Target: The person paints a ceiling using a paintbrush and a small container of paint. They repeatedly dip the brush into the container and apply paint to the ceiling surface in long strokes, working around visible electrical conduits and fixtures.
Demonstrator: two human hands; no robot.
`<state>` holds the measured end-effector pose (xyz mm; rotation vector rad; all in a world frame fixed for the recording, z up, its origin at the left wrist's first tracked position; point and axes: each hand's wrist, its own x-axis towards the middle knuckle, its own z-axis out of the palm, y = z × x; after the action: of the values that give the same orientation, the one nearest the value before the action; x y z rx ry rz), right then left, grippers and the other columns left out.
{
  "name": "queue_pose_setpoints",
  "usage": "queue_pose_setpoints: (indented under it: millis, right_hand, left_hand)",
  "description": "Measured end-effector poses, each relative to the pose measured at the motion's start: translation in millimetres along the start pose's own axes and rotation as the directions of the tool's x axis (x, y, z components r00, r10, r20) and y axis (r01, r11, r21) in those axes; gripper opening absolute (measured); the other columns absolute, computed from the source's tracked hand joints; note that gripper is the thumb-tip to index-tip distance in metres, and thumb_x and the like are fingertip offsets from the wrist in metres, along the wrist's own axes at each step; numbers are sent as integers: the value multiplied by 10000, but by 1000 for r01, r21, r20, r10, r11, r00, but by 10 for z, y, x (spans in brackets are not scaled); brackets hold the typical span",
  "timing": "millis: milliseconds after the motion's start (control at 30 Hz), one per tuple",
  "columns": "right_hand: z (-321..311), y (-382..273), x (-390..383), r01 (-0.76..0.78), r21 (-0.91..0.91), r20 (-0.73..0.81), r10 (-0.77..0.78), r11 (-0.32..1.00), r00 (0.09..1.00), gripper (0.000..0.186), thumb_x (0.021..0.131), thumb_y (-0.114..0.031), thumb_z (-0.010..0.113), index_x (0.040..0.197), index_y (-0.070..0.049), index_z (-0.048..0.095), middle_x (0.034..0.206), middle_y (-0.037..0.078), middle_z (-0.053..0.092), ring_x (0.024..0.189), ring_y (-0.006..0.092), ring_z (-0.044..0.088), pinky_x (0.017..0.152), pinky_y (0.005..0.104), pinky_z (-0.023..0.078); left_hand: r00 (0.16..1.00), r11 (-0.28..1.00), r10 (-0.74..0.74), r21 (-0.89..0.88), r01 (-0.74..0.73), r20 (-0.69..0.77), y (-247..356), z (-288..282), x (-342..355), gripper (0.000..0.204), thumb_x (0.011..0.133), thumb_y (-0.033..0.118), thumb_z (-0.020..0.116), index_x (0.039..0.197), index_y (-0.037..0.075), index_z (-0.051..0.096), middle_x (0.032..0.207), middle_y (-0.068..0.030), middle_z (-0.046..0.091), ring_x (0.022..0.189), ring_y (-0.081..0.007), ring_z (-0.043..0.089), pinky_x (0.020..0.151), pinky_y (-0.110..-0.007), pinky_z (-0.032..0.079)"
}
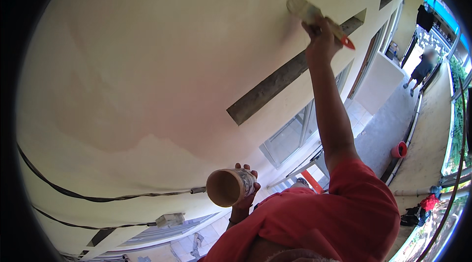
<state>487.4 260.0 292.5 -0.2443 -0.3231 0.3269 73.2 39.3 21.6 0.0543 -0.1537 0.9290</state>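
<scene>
Brushing stage, apparently: right grip (322, 36) pinches wide pale-bristled, red-tipped brush (309, 13) up at cream plastered wall (196, 55), contact unclear; left grip (252, 189) holds beige cylindrical tub (241, 183). Next stroke likely needs steady pressure.

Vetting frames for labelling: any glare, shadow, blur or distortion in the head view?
Head view: fisheye bend, black corners; wall evenly dim, soft shadow below the brush; cup shaded inside; far end of walkway near washed out; distant person blurred at the head.
</scene>
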Motion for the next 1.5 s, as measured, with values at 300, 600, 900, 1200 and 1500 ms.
queue_pose_setpoints:
  millis: [300, 600, 900, 1200, 1500]
  right_hand:
    - [-704, -109, 209, 379, -549, 171, -344, 745, 923, 190, 899, -16, 864, 1029, -9, 726, 996, 83, 755, 851, 149, 713, 751, 317, 602]
    - [518, -349, -1439, 760, 95, 920, -348, 643, 179, 251, 825, 29, 931, 958, -77, 747, 1057, 197, 780, 852, 265, 827, 672, 316, 649]
    - [382, -399, 545, 741, -337, 706, -365, 581, 607, 114, 938, 24, 824, 1033, -12, 773, 1059, 93, 785, 933, 208, 772, 872, 331, 637]
    - [186, -60, -1134, 965, -17, 918, -378, 263, 119, 171, 783, -98, 894, 913, -122, 784, 1091, 134, 774, 910, 293, 772, 709, 383, 628]
    - [-1523, -381, -3012, 90, -727, 560, 513, 680, 651, 192, 935, -16, 851, 1057, 5, 704, 993, 130, 761, 764, 203, 774, 659, 337, 641]
  left_hand:
    - [1000, 1000, -8, -25, 8, -13, 49, -1, -61, 685, 1053, 495, 698, 1646, 201, 523, 1634, -109, 515, 1519, -394, 442, 1125, -626, 516]
    - [999, 999, -46, 11, 46, 26, -16, -29, 38, 683, 1037, 445, 735, 1641, 196, 536, 1622, -99, 504, 1510, -381, 446, 1109, -597, 529]
    - [999, 999, -48, -13, 48, -9, -15, 34, 115, 648, 1057, 435, 704, 1642, 215, 533, 1604, -89, 501, 1493, -375, 457, 1094, -585, 540]
    - [1000, 999, 28, -29, -28, 3, 8, 44, -92, 657, 1076, 499, 661, 1651, 217, 515, 1605, -101, 501, 1485, -374, 464, 1089, -624, 532]
    - [972, 971, 233, -58, -231, 40, 144, -19, -556, 874, 1030, 638, 686, 1676, 123, 402, 1626, -190, 499, 1491, -459, 493, 1077, -674, 548]
